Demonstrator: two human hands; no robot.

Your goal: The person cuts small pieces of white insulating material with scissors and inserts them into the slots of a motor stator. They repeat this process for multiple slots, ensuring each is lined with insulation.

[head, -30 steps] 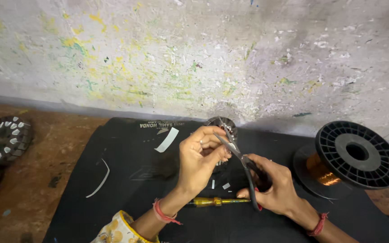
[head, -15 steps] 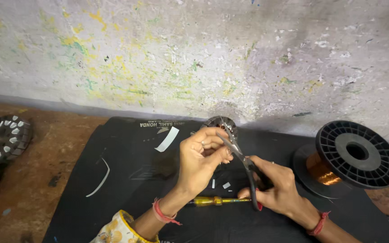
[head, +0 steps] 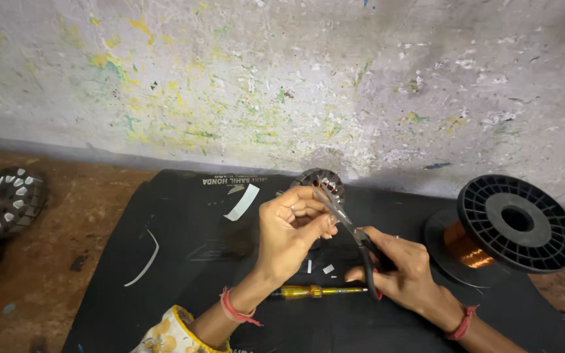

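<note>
Near the back edge of the black mat (head: 165, 261), my left hand (head: 289, 232) curls tight around a round metal motor core (head: 322, 183), fingers pinched. My right hand (head: 400, 271) grips scissors (head: 348, 225), blades almost closed at the core. Beside them: a yellow screwdriver (head: 315, 291), white paper scraps (head: 327, 268), and a wire spool (head: 511, 225) at the right edge.

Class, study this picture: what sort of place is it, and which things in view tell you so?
Probably a small motor-winding repair workshop: a spool of copper wire, slotted stator cores on the bare floor, and a black mat against a paint-flecked wall.
</note>
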